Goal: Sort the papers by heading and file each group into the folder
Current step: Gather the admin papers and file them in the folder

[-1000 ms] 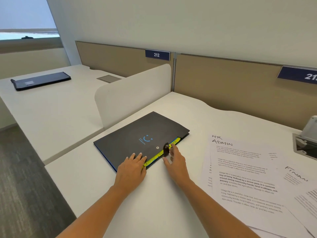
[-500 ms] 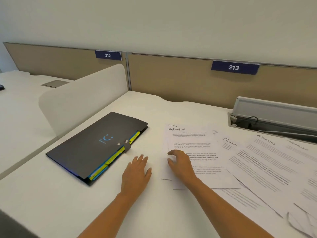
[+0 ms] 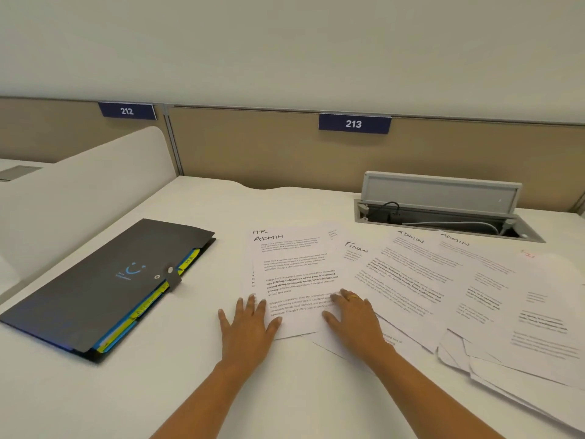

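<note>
A dark folder with a blue smiley logo lies closed on the white desk at the left, yellow and blue tabs showing along its edge. Right of it is a sheet headed "HR ADMIN". My left hand lies flat with spread fingers on that sheet's lower left corner. Flat on its lower right part is my right hand, wearing a ring. Further right, overlapping sheets are fanned out: one headed "FINAN", then two headed "ADMIN".
An open cable tray with a raised grey lid is set into the desk behind the papers. A white divider stands left of the folder. A tan partition with labels 212 and 213 runs along the back.
Both hands left the folder's clasp and moved right onto the "HR ADMIN" sheet. The view swung right, bringing the spread papers and the cable tray into sight.
</note>
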`<control>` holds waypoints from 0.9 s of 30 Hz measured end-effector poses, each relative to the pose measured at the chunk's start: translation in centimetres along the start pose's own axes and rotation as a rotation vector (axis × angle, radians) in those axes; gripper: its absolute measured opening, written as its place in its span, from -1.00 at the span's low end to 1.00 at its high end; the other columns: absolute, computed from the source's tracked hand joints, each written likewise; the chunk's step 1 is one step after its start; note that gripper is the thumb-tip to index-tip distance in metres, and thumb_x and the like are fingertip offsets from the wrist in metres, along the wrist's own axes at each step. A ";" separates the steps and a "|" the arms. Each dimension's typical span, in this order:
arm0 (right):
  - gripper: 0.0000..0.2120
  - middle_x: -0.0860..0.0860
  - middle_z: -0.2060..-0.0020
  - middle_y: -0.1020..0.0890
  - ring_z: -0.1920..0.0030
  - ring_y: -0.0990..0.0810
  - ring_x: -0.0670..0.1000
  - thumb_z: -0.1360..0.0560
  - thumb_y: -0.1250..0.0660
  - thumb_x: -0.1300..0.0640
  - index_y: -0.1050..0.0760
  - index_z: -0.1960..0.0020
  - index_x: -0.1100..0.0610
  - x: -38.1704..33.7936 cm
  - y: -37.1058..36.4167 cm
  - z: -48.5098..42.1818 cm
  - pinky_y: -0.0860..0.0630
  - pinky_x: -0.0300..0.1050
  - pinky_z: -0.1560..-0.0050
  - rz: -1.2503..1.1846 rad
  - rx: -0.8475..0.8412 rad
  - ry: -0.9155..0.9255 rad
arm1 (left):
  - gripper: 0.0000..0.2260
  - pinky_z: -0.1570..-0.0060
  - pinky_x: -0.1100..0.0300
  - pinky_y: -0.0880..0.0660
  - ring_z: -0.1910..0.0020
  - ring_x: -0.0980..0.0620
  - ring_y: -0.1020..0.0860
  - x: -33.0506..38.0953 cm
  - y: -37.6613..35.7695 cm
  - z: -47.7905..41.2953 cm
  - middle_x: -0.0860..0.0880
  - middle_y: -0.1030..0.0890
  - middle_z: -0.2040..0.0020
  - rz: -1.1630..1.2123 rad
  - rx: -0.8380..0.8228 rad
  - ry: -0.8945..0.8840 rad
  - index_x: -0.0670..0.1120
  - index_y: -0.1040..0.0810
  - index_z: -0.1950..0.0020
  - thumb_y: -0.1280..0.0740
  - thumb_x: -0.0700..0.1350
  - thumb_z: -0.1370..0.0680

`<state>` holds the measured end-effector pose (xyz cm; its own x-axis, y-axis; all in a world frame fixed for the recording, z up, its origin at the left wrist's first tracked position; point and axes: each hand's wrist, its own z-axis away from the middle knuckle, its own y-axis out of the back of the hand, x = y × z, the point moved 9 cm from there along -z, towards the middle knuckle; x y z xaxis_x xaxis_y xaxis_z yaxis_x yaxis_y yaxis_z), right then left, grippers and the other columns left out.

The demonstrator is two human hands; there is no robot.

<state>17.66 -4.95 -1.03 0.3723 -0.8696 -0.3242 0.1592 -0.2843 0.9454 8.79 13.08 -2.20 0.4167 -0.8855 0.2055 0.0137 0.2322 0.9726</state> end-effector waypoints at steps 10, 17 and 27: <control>-0.55 0.01 -0.27 -0.44 -0.32 -0.34 0.01 -0.53 -0.23 -0.08 -0.34 -0.34 0.11 2.6 2.6 0.7 -0.32 -0.17 -0.23 -0.172 0.108 -0.098 | -0.42 -0.45 -0.07 0.17 -0.51 -0.01 -0.07 0.9 2.2 -0.4 -0.04 -0.19 -0.51 0.057 0.127 0.065 -0.08 -0.16 -0.48 -0.02 0.23 -0.57; -0.44 0.03 -0.31 -0.40 -0.35 -0.30 0.02 -0.49 -0.27 -0.14 -0.28 -0.38 0.11 2.7 2.2 0.5 -0.35 -0.14 -0.24 -0.122 0.039 -0.136 | -0.22 -0.44 -0.12 0.18 -0.53 -0.07 0.06 1.8 0.2 -1.8 -0.12 -0.03 -0.54 -0.021 -0.041 0.088 -0.13 0.02 -0.52 -0.04 0.35 -0.49; -0.48 -0.02 -0.25 -0.47 -0.32 -0.32 -0.01 -0.46 -0.31 -0.14 -0.36 -0.33 0.09 3.3 2.3 0.3 -0.37 -0.16 -0.18 -0.150 0.071 -0.153 | -0.27 -0.46 -0.02 0.16 -0.53 -0.07 0.04 2.5 -0.1 -2.6 -0.16 -0.05 -0.53 0.090 -0.023 0.088 -0.16 0.02 -0.52 -0.17 0.22 -0.53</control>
<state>18.97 -8.55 0.07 0.2054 -0.8649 -0.4579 0.1360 -0.4381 0.8886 12.17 11.91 -2.07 0.4955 -0.8221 0.2802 -0.0071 0.3188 0.9478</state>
